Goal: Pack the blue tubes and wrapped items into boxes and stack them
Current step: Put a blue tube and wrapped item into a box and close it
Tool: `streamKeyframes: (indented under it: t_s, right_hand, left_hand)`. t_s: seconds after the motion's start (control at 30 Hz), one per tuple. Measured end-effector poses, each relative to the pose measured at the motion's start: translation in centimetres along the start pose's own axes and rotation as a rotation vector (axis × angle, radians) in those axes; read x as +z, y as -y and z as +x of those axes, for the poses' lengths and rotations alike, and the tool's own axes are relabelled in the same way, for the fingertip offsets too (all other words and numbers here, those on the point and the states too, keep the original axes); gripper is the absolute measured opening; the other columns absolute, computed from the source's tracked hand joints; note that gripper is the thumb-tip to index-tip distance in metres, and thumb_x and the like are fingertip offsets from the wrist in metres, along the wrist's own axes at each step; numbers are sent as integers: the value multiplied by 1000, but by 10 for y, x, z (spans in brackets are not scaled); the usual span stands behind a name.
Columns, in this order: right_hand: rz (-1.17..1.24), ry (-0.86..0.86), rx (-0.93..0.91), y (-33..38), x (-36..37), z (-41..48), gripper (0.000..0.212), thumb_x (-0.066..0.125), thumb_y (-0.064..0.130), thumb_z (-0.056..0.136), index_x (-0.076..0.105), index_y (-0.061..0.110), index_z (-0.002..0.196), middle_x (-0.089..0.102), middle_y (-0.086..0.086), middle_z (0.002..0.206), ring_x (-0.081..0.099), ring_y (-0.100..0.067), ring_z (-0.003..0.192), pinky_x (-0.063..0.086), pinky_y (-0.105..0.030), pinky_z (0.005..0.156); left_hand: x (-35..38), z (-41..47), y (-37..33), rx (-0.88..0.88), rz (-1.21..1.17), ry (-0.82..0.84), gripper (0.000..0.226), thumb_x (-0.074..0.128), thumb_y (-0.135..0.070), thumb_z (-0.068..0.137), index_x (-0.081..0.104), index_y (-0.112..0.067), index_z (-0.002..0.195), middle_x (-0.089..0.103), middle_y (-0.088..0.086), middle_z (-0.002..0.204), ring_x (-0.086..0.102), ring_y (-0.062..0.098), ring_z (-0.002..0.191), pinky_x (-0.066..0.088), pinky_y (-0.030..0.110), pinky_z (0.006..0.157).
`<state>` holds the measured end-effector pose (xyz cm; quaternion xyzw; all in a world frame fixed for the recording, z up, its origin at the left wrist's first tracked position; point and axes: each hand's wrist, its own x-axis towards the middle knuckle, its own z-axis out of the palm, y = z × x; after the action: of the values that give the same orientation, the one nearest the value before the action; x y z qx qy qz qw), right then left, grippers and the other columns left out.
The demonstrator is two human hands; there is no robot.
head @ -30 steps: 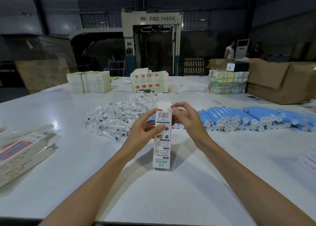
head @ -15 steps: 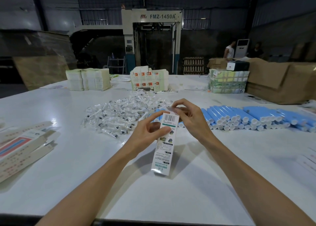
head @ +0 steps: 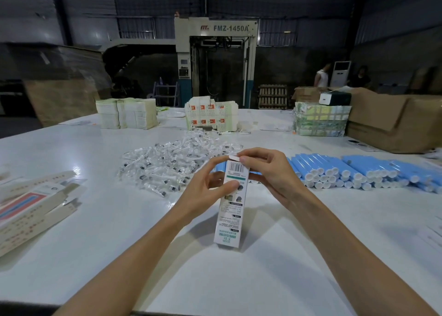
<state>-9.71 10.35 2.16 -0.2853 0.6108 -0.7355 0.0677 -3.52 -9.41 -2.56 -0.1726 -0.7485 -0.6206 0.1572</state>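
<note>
No longer standing upright, box (head: 230, 205) is leaning over table (head: 119, 220); left grip (head: 205, 189) is curling round it, right grip (head: 267, 172) is pinching its top closed. Tucking, then stacking, is likely coming next.

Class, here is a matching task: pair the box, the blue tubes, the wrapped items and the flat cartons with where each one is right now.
Things:
1 box
2 blue tubes
3 wrapped items
4 flat cartons

Places:
A at the left edge of the table
B held by the left hand and right hand
C stacked on the right
D heaped in the middle, beyond the hands

Pairs: 1-B, 2-C, 3-D, 4-A
</note>
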Motion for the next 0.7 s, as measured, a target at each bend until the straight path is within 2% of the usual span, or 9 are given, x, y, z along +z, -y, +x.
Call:
streamKeyframes:
  t_s: [0.2,0.47,0.57,0.7]
  right_hand:
    - [14,-2,27,2,-3,0,7,75,6,93,80,3,98,78,-21,97,78,-28,91,61,-30,73]
    - [-37,33,46,6,-10,1,5,79,8,90,82,8,94,79,-19,99,78,-30,96,63,-34,75]
    - [-25,40,69,6,-12,1,7,80,7,89,81,5,96,78,-21,101,78,-31,98,63,-35,76]
    - [-35,18,70,5,-11,0,5,78,4,90,82,6,91,78,-21,97,78,-34,96,63,-36,75]
  left_hand:
    - [0,1,-2,-2,-39,42,67,84,-26,95,41,-43,142,81,6,117,79,27,105,66,37,83]
    - [-1,0,-2,-8,-16,80,74,86,-29,92,42,-43,150,81,8,119,77,31,112,65,54,93]
    - [-2,0,-4,-8,-13,94,69,86,-31,91,48,-47,147,81,7,119,76,30,114,65,51,91]
    - [1,0,-4,-2,-3,82,52,85,-18,94,61,-43,133,82,3,115,78,24,108,65,36,79]
